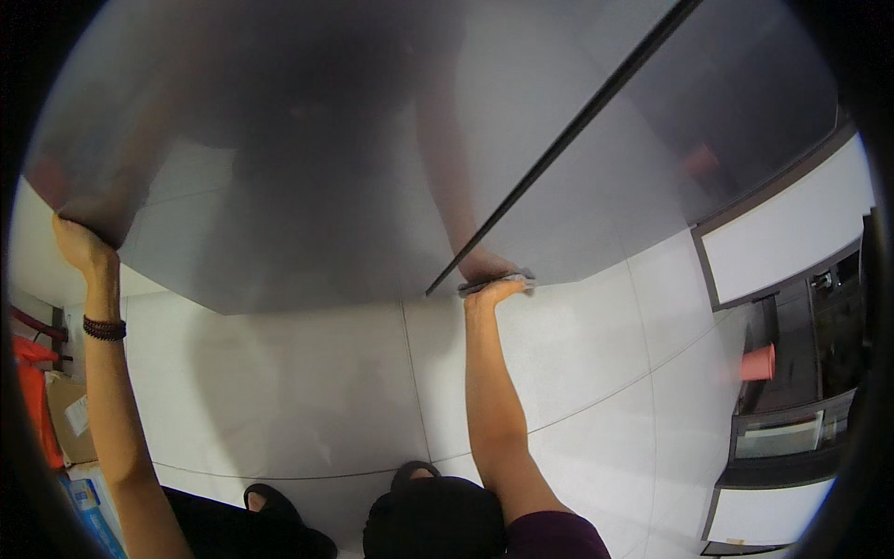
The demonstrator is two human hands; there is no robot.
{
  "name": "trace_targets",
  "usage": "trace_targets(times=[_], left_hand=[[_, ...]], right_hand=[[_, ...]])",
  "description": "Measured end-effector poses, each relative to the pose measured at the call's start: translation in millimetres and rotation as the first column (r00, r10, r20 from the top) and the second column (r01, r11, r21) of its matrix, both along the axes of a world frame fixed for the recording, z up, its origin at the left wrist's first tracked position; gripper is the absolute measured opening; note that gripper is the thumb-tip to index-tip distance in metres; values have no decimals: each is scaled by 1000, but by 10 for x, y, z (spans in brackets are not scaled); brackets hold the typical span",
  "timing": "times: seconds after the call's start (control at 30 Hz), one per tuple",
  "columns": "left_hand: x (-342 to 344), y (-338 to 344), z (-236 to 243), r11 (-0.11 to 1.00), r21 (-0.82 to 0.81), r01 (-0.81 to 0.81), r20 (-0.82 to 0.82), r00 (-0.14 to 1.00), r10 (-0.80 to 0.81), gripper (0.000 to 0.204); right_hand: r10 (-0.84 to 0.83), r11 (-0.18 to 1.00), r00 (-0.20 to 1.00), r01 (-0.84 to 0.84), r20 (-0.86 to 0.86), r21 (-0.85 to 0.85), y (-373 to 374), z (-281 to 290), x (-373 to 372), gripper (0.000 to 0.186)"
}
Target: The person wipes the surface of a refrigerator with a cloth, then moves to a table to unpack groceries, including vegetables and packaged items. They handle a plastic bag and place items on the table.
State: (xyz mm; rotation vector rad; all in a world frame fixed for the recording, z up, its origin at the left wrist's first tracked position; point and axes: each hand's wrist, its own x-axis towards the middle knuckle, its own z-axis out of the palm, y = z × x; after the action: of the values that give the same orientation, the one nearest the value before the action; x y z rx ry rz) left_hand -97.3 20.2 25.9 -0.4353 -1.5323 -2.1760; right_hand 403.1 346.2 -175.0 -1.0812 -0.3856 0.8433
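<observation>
Pressing a crumpled grey cloth (pixel 526 277) to a tall panel (pixel 307 186), the right hand (pixel 500 290) sits beside the lower end of a slanting black seam (pixel 559 141). The panel stands before the person, smooth, glossy and grey, mirroring both arms. The left hand (pixel 86 247) touches its left edge. Whether either hand's fingers are clamped or apart, I cannot tell.

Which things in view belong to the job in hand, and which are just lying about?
Job in hand: glossy grey two-panel surface; grey cloth under the right hand; left hand at the surface's left edge.

Just lying about: pink tapered container; brown cardboard box; bright orange item, kind unclear; blue-and-white package.
</observation>
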Motion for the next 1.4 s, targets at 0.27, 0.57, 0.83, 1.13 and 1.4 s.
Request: trace_targets(times=[0.27,0.57,0.83,1.13,1.4], left_hand=[[64,-62,43,998,-28,-49,24,998,50,31],[137,-33,63,998,-30,-50,44,998,51,32],[338,87,126,913,-289,-287,-156,955,251,28],[514,236,90,941,-248,-231,-163,967,194,31],[901,384,339,998,19,61,123,990,-63,25]], right_hand=[[-134,915,646,-210,752,343,-738,1975,-539,69],[-291,911,557,-88,778,403,-721,1269,-763,80],[115,897,753,-360,-648,-259,-806,-367,-1117,59],[177,979,939,-199,295,45,-1483,1515,-1493,78],[-547,754,162,-329,821,568,-1164,3841,-1502,63]])
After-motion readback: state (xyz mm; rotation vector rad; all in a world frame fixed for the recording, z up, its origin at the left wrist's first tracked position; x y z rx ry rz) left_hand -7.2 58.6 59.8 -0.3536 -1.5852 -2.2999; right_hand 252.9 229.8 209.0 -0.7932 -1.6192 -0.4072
